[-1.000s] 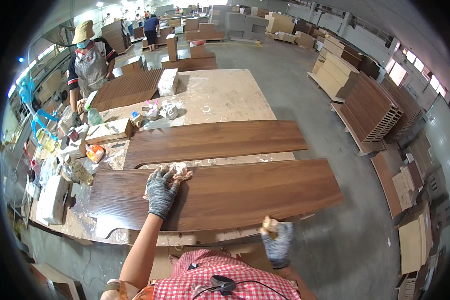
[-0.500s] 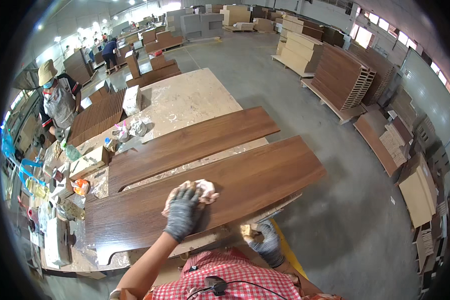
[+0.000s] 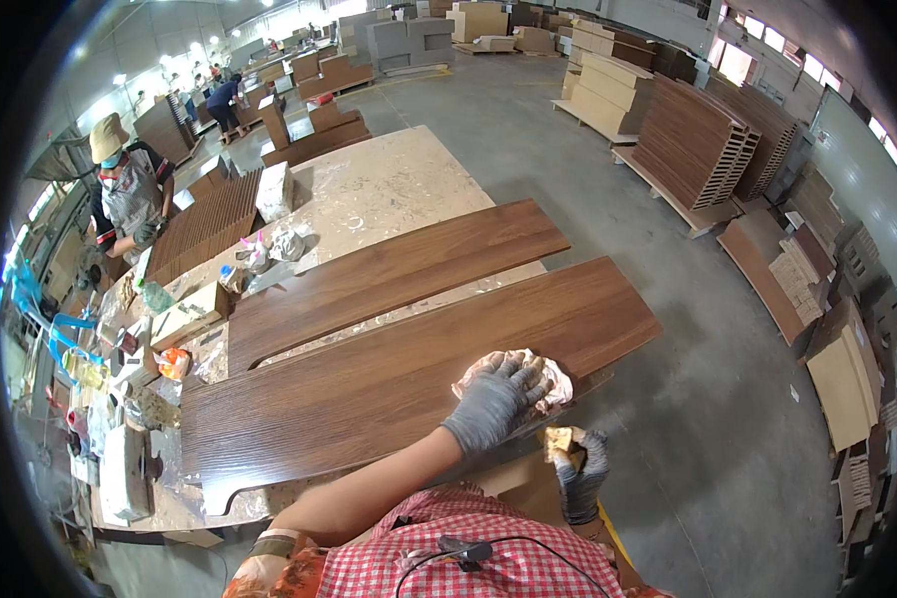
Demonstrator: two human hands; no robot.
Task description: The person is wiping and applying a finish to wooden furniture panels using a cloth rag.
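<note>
A long brown wood-grain board [image 3: 349,399] lies along the near side of the worktable. My left hand [image 3: 490,404], in a grey glove, presses a crumpled pale pink cloth [image 3: 560,387] onto the board's right part, fingers spread over the cloth. Just off the table's near edge, my gloved right hand [image 3: 586,473] is closed round a small yellowish-tan block [image 3: 560,441], whose material I cannot make out. Behind the near board, a second brown board [image 3: 409,274] lies roughly parallel, a narrow gap between them.
On the worktable [image 3: 389,179] stand a green-tinted bottle [image 3: 154,296], an orange packet [image 3: 174,363] and a white block [image 3: 125,473] at left. A person [image 3: 130,189] works by stacked brown strips [image 3: 204,224]. Pallets of panels [image 3: 693,145] stand at right.
My left hand has slid the cloth rightward along the near board. My right hand, still round the block, has shifted right. The person at the far left has moved their hands toward the strips.
</note>
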